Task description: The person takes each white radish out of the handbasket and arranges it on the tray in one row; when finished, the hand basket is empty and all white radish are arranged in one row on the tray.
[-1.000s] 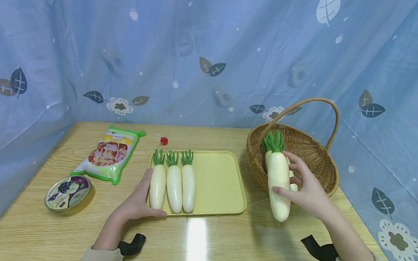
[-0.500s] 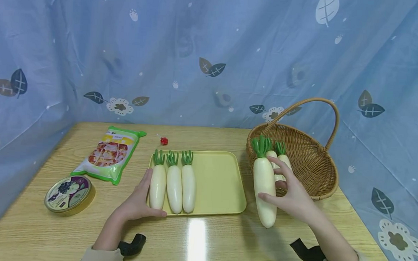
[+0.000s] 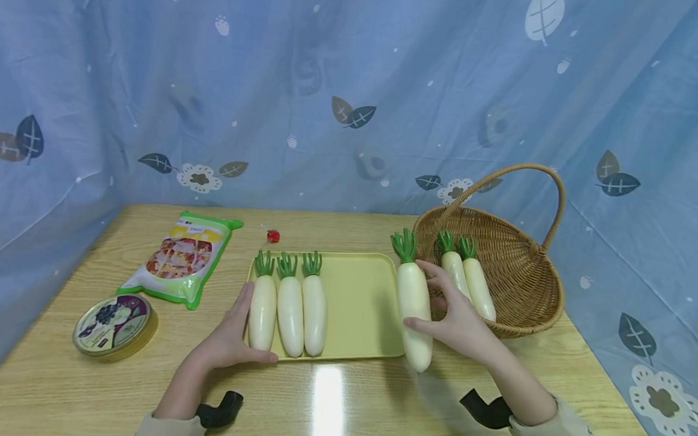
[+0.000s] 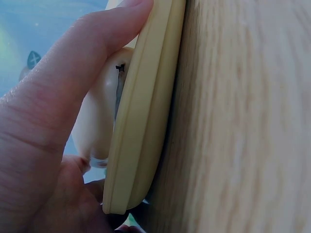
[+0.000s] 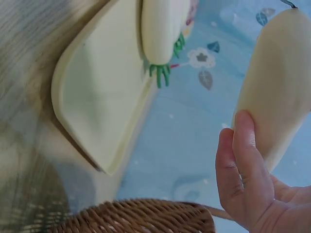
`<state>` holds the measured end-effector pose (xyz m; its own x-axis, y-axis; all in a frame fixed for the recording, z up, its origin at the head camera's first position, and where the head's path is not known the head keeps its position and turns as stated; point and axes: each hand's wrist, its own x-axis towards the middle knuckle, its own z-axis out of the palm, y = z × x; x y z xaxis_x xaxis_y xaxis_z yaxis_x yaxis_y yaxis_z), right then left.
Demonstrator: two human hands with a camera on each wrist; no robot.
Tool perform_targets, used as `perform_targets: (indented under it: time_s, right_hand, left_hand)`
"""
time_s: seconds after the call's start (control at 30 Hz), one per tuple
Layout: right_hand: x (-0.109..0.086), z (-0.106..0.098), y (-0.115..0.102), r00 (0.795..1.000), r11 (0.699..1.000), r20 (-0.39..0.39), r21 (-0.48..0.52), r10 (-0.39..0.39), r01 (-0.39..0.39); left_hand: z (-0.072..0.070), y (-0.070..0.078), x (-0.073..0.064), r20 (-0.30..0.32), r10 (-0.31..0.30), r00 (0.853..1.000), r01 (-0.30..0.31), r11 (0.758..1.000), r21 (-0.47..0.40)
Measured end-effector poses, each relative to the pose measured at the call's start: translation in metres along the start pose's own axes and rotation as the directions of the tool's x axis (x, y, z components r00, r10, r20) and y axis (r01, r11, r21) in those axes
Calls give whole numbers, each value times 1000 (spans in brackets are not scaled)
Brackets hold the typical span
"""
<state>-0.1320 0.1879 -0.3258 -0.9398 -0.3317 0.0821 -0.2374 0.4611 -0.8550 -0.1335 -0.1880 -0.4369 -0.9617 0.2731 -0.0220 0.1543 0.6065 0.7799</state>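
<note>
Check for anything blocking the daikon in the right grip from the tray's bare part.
Nothing visible. The held daikon in the right grip overlaps the yellow tray's right edge in the head view, bare surface beside it. The three daikons lie left; the wicker basket stands right, off that path.

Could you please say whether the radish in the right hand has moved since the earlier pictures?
Yes, in the head view the held radish moved left, away from the basket toward the tray.
</note>
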Motion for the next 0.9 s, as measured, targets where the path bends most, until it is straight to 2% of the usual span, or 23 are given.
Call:
perform_targets:
  time_s: [0.17, 0.43, 0.9]
  right_hand:
    - [11, 8, 5, 1000, 1000, 22, 17, -2, 1]
    - [28, 19, 12, 1000, 999, -13, -21, -27, 27]
    - [59, 45, 23, 994, 996, 63, 39, 84, -86]
  left_hand:
    - [0, -1, 1, 1, 5, 1000, -5, 1000, 5]
    - [0, 0, 0, 1, 1, 1000, -1, 1000, -3]
    - [0, 0, 0, -8, 9, 1000, -9, 1000, -3]
